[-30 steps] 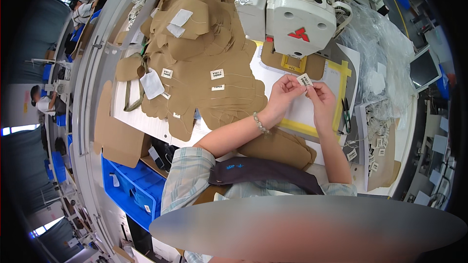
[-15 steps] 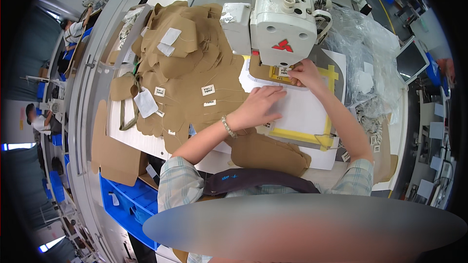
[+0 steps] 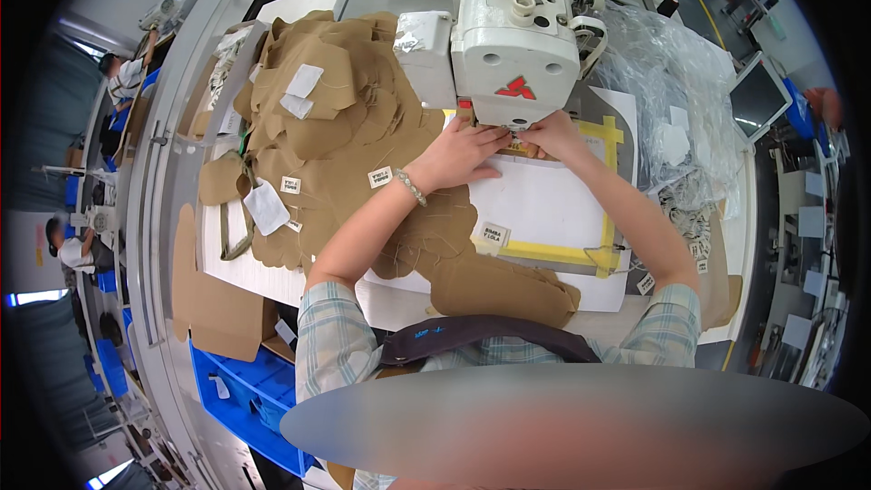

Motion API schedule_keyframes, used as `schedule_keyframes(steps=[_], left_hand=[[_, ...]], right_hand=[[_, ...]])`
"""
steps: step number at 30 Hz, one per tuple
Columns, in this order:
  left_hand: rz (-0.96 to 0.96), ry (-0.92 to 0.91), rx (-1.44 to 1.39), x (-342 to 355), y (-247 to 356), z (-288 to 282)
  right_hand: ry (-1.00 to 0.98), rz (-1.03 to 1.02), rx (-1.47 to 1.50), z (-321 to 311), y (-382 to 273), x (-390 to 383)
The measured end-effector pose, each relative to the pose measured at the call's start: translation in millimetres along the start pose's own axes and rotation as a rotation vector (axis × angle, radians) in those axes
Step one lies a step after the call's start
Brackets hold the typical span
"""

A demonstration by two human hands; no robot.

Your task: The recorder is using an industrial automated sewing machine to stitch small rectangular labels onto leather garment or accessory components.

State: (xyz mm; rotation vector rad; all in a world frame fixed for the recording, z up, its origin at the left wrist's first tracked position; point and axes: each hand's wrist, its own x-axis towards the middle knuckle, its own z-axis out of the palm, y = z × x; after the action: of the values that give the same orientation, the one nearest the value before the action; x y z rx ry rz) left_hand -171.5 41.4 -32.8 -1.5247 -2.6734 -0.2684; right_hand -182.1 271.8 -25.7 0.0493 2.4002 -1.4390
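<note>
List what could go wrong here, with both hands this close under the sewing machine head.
1. Both the left hand and right hand have fingertips right under the white sewing machine head; a needle strike seems possible if it runs.
2. The heap of tan fabric pieces lies against the left forearm and could be dragged.
3. The loose clear plastic bags beside the machine might snag.

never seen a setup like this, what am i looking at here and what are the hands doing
This is one view from a camera worn on a person's head, looking down; the fisheye lens bends the edges. The white machine is a sewing machine on a work table. The left hand and right hand press a small brown piece flat just under its head. Beside them lie a pile of tan fabric pieces with small white labels, a white sheet edged with yellow tape, and clear plastic bags.
</note>
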Motion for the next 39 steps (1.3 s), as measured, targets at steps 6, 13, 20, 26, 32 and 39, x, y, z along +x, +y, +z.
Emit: schedule_keyframes(steps=[6, 13, 20, 26, 32, 39], left_hand=[[0.116, 0.068, 0.148, -0.2, -4.4, 6.4], [0.06, 0.08, 0.084, -1.1, -2.3, 5.2], [-0.057, -0.04, -0.039, 4.2, -2.8, -2.9], [0.009, 0.005, 0.038, 3.1, -9.5, -2.9], [0.036, 0.098, 0.003, 0.1, -11.2, 4.2], [-0.054, 0.101, -0.069, -14.2, -15.3, -1.4]], right_hand=[[0.063, -0.06, 0.046, 5.6, 9.8, -8.1], [0.228, -0.4, -0.329, 4.7, 18.9, -24.1], [0.183, -1.023, -0.87, -3.6, 45.9, -27.4], [0.133, -1.03, -0.864, -6.1, 44.4, -26.6], [0.105, -1.036, -0.827, -5.2, 43.5, -26.5], [0.091, -0.997, -0.78, -10.4, 47.0, -24.1]])
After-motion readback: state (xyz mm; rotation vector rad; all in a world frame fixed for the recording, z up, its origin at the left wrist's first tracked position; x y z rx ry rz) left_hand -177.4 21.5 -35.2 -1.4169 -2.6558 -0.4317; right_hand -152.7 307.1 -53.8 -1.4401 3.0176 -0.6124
